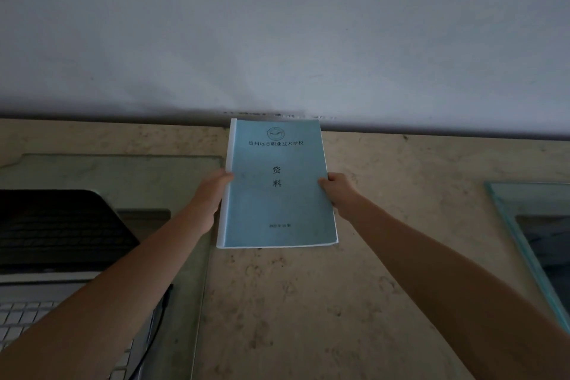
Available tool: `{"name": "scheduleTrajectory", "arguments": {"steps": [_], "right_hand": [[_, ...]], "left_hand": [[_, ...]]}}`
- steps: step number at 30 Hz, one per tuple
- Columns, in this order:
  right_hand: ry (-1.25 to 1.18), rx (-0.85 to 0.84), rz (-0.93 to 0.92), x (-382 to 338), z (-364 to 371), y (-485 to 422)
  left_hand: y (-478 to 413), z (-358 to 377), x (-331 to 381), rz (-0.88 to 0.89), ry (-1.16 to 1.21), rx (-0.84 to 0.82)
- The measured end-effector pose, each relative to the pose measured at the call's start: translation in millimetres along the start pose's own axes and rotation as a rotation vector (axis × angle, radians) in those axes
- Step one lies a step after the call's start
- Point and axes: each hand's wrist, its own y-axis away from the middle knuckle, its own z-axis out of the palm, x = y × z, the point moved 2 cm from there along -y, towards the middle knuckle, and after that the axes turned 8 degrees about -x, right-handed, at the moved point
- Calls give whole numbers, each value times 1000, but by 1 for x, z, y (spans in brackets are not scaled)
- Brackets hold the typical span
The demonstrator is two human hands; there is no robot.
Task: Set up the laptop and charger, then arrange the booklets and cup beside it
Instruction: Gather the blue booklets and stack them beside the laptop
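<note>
A blue booklet [277,194] with black print and a white spine lies flat on the beige table [385,194], its far edge near the wall. My left hand [212,188] grips its left edge with the thumb on the cover. At the right edge my right hand [337,191] holds it the same way. An open laptop [61,225] with a dark screen and pale keys sits at the lower left, partly hidden by my left forearm. No cup or charger shows.
A glass sheet [138,176] covers the table under the laptop. Another glass pane [524,225] lies at the right edge. A grey wall [277,40] rises directly behind the table.
</note>
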Motion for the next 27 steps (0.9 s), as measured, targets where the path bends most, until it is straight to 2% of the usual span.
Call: {"name": "scheduleTrajectory", "arguments": {"steps": [8, 20, 27], "right_hand": [[6, 71, -32, -9, -1, -9], [82, 73, -77, -16, -6, -2], [154, 86, -209, -15, -5, 44]], "left_hand": [[-25, -4, 12, -8, -28, 25], [-16, -5, 11, 25, -68, 17], [30, 18, -17, 159, -273, 62]]}}
